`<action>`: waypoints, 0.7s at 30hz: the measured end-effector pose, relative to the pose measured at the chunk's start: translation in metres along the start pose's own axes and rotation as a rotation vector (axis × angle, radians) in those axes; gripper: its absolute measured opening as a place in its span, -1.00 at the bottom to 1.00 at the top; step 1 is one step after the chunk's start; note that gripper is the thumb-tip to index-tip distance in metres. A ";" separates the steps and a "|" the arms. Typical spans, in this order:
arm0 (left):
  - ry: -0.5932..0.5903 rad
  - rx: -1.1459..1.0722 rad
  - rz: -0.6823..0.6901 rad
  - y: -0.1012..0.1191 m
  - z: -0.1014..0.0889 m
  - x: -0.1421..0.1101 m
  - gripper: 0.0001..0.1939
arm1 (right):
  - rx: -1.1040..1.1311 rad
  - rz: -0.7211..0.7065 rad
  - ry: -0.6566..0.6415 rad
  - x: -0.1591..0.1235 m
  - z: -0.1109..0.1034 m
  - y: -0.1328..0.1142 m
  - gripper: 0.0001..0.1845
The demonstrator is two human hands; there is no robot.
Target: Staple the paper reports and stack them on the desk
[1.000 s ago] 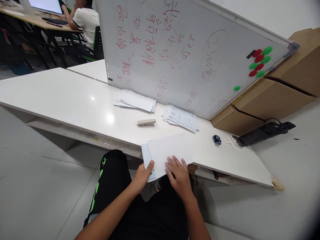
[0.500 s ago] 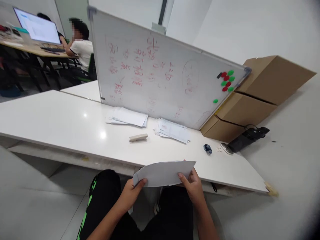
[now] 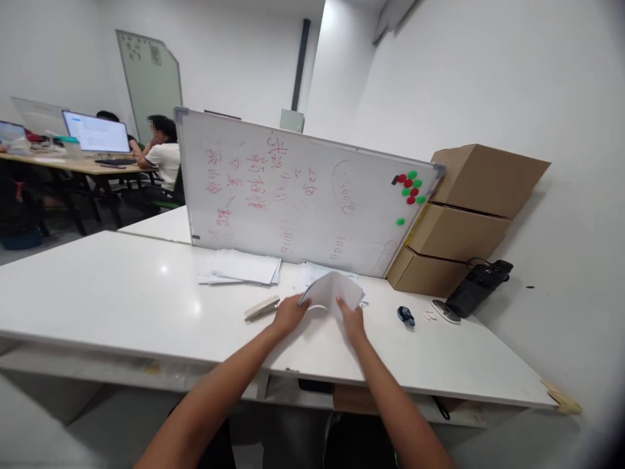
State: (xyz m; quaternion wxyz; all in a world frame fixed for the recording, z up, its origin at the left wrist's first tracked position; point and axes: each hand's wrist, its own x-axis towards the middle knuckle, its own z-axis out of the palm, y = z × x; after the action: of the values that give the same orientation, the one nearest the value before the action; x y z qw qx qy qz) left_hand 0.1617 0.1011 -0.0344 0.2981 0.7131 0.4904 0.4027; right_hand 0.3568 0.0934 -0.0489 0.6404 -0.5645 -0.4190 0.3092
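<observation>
The papers (image 3: pixel 319 291) in my grip are now forward over the tabletop (image 3: pixel 122 293), no longer at its near edge above my lap, and they bow upward between my two hands. My left hand (image 3: pixel 291 314) pinches their left side; my right hand (image 3: pixel 353 320) pinches the right, thumb on the near face, its other fingers mostly hidden. With both sides held, I judge the curve is under my control, though the middle could crease if I press inward.

The papers stand in front of the printed stack (image 3: pixel 309 270), partly covering it; I can't tell whether they touch it. The stapler (image 3: pixel 262 308) lies just beside my left hand, and the other paper pile (image 3: pixel 247 267) rests farther left, near the foot of the whiteboard (image 3: pixel 303 215).
</observation>
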 end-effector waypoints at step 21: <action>0.089 -0.064 0.067 -0.026 0.004 0.006 -0.52 | -0.011 0.117 -0.145 -0.004 0.007 0.012 -0.32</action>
State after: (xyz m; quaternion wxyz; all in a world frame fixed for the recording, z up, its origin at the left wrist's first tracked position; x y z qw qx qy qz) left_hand 0.1546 0.1156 -0.0558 0.2850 0.7008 0.4658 0.4590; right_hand 0.3499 0.0950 -0.0617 0.5863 -0.5676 -0.4323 0.3836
